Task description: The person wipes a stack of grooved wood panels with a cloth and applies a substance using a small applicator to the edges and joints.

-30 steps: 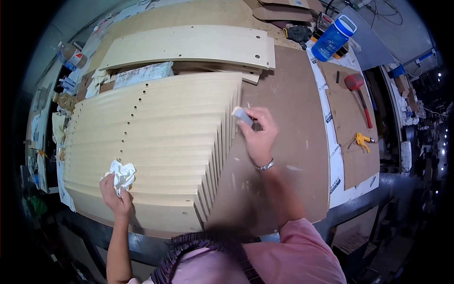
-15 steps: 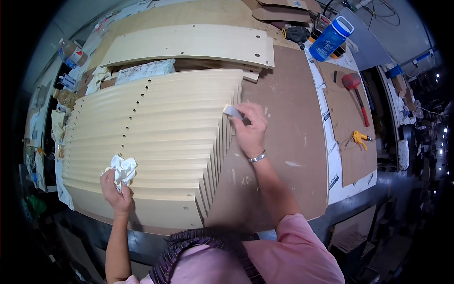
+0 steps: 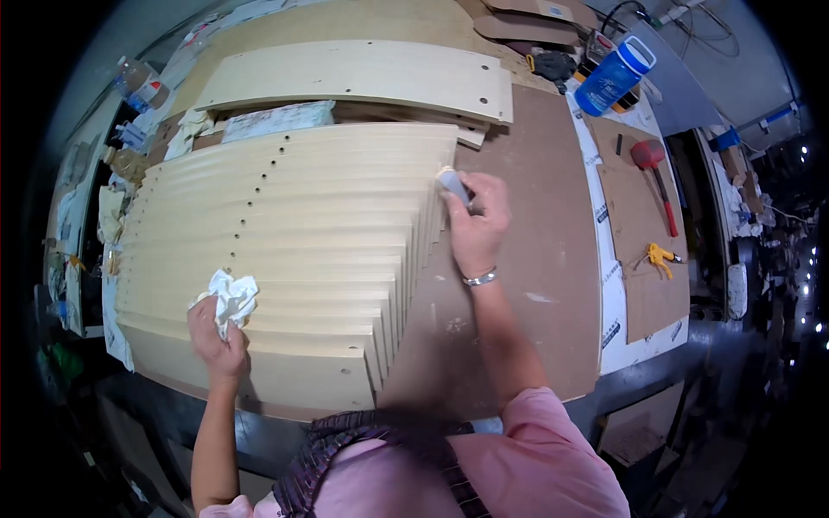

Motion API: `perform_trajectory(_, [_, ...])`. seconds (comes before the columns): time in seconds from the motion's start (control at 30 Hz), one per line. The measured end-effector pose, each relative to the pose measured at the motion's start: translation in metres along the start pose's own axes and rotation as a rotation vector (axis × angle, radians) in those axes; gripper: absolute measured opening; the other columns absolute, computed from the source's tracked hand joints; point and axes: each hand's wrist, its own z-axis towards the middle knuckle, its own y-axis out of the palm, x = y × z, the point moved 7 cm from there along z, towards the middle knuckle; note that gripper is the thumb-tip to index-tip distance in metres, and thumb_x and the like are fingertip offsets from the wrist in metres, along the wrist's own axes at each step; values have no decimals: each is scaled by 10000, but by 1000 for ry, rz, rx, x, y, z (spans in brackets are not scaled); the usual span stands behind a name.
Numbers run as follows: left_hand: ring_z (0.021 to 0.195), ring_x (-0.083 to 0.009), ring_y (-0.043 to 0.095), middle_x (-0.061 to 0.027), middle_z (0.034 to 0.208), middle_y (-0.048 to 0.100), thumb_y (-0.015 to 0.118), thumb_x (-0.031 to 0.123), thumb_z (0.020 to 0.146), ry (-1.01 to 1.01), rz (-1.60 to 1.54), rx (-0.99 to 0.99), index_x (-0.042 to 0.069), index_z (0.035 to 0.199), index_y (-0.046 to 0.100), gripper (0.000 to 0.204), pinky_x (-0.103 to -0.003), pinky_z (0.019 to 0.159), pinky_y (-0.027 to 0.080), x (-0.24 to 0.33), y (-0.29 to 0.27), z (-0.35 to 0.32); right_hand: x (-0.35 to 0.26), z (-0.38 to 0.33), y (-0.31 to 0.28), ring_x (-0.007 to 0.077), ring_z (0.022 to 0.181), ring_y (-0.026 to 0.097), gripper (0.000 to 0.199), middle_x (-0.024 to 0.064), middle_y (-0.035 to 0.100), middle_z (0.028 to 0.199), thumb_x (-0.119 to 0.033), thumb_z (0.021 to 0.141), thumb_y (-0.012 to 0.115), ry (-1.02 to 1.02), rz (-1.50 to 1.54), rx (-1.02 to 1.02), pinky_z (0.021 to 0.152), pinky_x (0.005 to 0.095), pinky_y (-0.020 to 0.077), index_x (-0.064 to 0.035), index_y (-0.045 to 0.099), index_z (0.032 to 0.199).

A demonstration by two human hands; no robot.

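Pale wooden boards (image 3: 337, 203) lie overlapped in a stepped stack across the table, with a row of dark holes running through them. My left hand (image 3: 216, 341) is closed round a crumpled white tissue (image 3: 234, 298), which rests over the nearer boards at the left. At the stack's right edge, toward its far end, my right hand (image 3: 481, 226) pinches a small flat grey scraper (image 3: 454, 185). A cream-coloured dab shows at the scraper's tip, close against the board ends. Whether the tip touches the wood cannot be told.
More pale boards (image 3: 345, 73) are stacked behind, beside a white-smeared block (image 3: 278, 122). On the right are a blue bottle (image 3: 609, 82), a red-headed mallet (image 3: 649, 157) and a yellow air gun (image 3: 661, 256) on cardboard. Plastic bottles (image 3: 142, 84) stand at the far left.
My right hand has moved with the scraper farther along the stepped board ends, away from me. My left hand keeps the tissue almost in place. The whole view has shifted slightly.
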Motion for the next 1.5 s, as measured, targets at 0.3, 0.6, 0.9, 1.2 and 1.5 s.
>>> perform_trajectory(0.3, [1023, -403, 573, -199, 1105, 605, 620, 95, 732, 3, 43, 57, 29, 1183, 586, 457, -477, 922, 457, 5, -4, 6, -52, -46, -32, 141, 971, 603, 272, 58, 641, 1041, 92, 783, 702, 370, 363, -25, 859, 292, 496, 29, 675, 1047])
perform_trajectory(0.6, [1033, -383, 576, -157, 1116, 615, 681, 160, 736, -21, -104, 29, 67, 1137, 599, 420, -471, 913, 449, -7, 2, 14, -133, -126, -17, 139, 994, 617, 359, 73, 628, 1074, 103, 829, 654, 695, 887, -119, 885, 279, 511, 10, 573, 1167])
perform_trajectory(0.9, [1193, -355, 508, -155, 1255, 589, 768, 322, 706, 250, -526, -256, 66, 1263, 580, 641, -484, 1061, 331, 37, -36, 68, -204, -174, 52, 157, 1004, 633, 396, 98, 658, 1102, 86, 830, 658, 844, 1055, -54, 909, 294, 504, -26, 577, 1201])
perform_trajectory(1.2, [1000, -299, 583, -127, 1087, 638, 783, 109, 673, 14, -859, -307, 26, 1227, 608, 587, -390, 887, 480, -60, -102, 10, -278, -243, 194, 139, 956, 650, 376, 79, 669, 1035, 88, 833, 672, 1102, 1145, -230, 854, 264, 533, -7, 571, 1182])
perform_trajectory(1.5, [935, -264, 608, -105, 992, 613, 766, 64, 717, -143, -828, -155, 31, 1063, 612, 380, -342, 838, 483, -188, -150, -11, -325, -279, 296, 148, 998, 637, 411, 60, 656, 1103, 9, 820, 708, 1123, 953, -484, 907, 294, 500, -42, 605, 1215])
